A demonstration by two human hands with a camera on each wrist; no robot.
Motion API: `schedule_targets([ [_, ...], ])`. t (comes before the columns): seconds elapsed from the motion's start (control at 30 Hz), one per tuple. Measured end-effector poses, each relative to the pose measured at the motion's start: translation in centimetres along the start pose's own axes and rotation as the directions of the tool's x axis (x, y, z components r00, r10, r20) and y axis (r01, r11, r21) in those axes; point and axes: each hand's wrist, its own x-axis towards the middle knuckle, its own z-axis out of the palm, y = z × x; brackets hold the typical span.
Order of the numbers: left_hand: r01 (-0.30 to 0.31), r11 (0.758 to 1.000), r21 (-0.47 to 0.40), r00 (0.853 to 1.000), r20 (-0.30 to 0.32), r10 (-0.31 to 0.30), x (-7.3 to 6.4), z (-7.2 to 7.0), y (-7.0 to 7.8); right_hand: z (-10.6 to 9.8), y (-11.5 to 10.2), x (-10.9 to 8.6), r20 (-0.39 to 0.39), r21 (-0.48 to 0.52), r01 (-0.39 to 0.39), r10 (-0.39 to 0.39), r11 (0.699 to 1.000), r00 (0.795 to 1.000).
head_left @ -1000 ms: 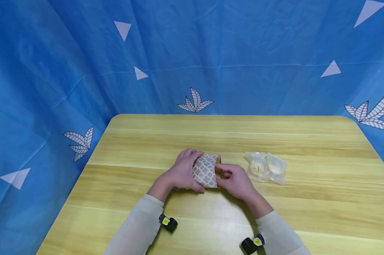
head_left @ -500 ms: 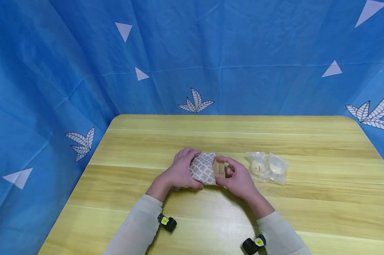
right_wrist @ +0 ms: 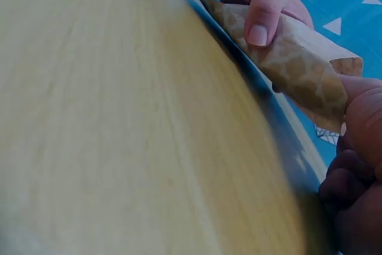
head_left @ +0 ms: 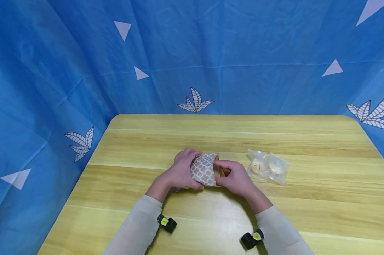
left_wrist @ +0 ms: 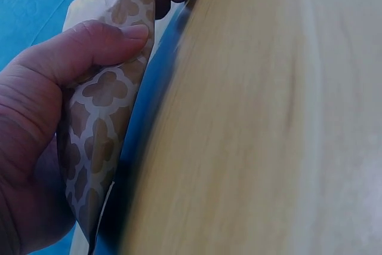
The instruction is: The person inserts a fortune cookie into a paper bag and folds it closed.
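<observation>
A small brown paper bag [head_left: 202,170] with a white lattice print lies on its side in the middle of the table, its mouth facing right. My left hand [head_left: 183,170] grips its closed end from the left, and in the left wrist view the thumb [left_wrist: 110,41] lies across the printed paper. At the bag's mouth is my right hand [head_left: 237,180]; its thumb and forefinger reach inside, so their tips are hidden. The other fingers are curled below, as the right wrist view shows. I cannot tell whether the hidden fingertips pinch anything.
Two clear packets lie side by side right of my right hand: a left packet [head_left: 256,165] with a pale round piece inside, and a right packet [head_left: 276,169]. Some clear crinkly plastic [head_left: 176,189] shows under my left hand. A blue curtain [head_left: 166,42] hangs behind the wooden table [head_left: 306,141].
Half a second ago the bag's mouth gaped wider between my right thumb and forefinger; now those fingers reach inside it. The left hand keeps its grip. The left packet has shifted slightly.
</observation>
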Motion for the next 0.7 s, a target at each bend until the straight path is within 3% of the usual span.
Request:
schedule_targets([
  [0.43,-0.002,1.0,-0.005,1.0,0.017,0.002,-0.04,-0.1,-0.15,-0.24,0.46,-0.24,0.095,0.114,0.024,-0.035,0.993,0.995],
  [0.7,-0.006,1.0,0.0,1.0,0.01,0.006,0.07,-0.04,-0.17,-0.3,0.5,-0.39,0.06,0.012,0.089,-0.089,0.996,0.994],
])
